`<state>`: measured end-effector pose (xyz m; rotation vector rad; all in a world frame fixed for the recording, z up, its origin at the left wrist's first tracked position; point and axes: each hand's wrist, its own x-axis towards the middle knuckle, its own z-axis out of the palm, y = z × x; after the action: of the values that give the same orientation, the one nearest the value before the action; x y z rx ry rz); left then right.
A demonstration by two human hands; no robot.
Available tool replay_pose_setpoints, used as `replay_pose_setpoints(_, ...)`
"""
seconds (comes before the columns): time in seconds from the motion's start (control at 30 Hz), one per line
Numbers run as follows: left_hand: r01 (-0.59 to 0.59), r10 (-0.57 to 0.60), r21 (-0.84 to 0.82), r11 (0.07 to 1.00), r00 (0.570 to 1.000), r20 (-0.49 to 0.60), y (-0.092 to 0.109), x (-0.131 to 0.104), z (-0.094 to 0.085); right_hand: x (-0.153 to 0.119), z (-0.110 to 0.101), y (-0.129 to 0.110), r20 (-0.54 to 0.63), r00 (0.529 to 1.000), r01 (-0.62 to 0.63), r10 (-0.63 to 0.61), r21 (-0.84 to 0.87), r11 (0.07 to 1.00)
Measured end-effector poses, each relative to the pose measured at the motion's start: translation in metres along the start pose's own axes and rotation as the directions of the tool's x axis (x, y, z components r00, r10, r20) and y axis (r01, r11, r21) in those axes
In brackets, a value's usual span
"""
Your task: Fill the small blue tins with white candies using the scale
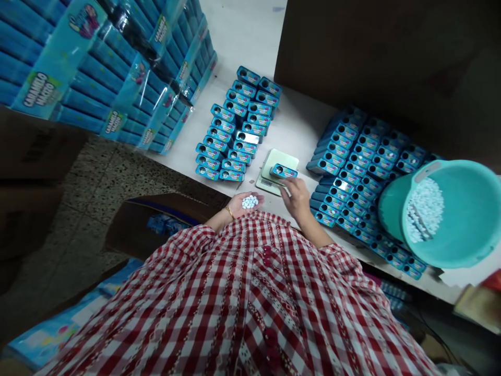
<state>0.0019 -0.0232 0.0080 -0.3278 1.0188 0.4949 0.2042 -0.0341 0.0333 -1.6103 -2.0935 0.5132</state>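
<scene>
My left hand lies palm up at the table's front edge, with a small heap of white candies on it. To its right, a blue box with a round hole in its top stands on a pale green scale. My right hand is at the near side of that box, its fingertips bent and close together. Whether they touch the box or hold a candy is too small to make out.
Blue boxes stand in rows left and right of the scale. A turquoise bucket with white candies is at the right. Wrapped blue packs are stacked at the left, above an open carton.
</scene>
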Motion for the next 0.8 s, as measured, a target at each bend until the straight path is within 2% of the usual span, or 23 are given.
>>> replay_pose_setpoints(0.07, -0.014, 0.014, -0.007, 1.0, 1.0, 0.018, 0.001, -0.001, 0.003, 0.002, -0.003, 0.002, 0.02, 1.0, -0.015, 0.015, 0.003, 1.0)
replay_pose_setpoints(0.13, -0.032, 0.032, -0.018, 0.999, 0.998, 0.045, 0.002, 0.0, 0.008, 0.004, 0.001, -0.006, 0.173, 0.981, 0.081, -0.089, 0.049, 0.996)
replay_pose_setpoints(0.2, -0.053, 0.054, -0.03, 0.998, 0.997, 0.058, 0.003, 0.001, 0.015, 0.006, 0.009, -0.019, 0.314, 0.935, 0.155, -0.166, 0.058, 0.986)
replay_pose_setpoints(0.3, -0.074, 0.077, -0.042, 0.996, 0.995, 0.066, 0.002, 0.004, 0.024, 0.007, 0.021, -0.032, 0.386, 0.912, 0.157, -0.139, -0.016, 0.987)
replay_pose_setpoints(0.4, -0.083, 0.087, -0.043, 0.996, 0.991, 0.098, 0.003, 0.005, 0.032, 0.011, 0.021, -0.029, 0.366, 0.92, 0.149, -0.137, -0.005, 0.989)
replay_pose_setpoints(0.5, -0.12, 0.126, -0.064, 0.991, 0.987, 0.104, 0.006, 0.007, 0.038, 0.019, 0.012, -0.018, 0.282, 0.949, 0.119, -0.14, 0.089, 0.989)
replay_pose_setpoints(0.63, -0.144, 0.153, -0.082, 0.986, 0.98, 0.125, 0.013, 0.01, 0.049, 0.033, 0.004, -0.003, 0.102, 0.994, 0.005, -0.024, 0.176, 0.984)
replay_pose_setpoints(0.8, -0.178, 0.19, -0.08, 0.981, 0.967, 0.168, 0.019, 0.012, 0.065, 0.046, 0.005, 0.017, -0.006, 0.997, -0.078, 0.08, 0.183, 0.98)
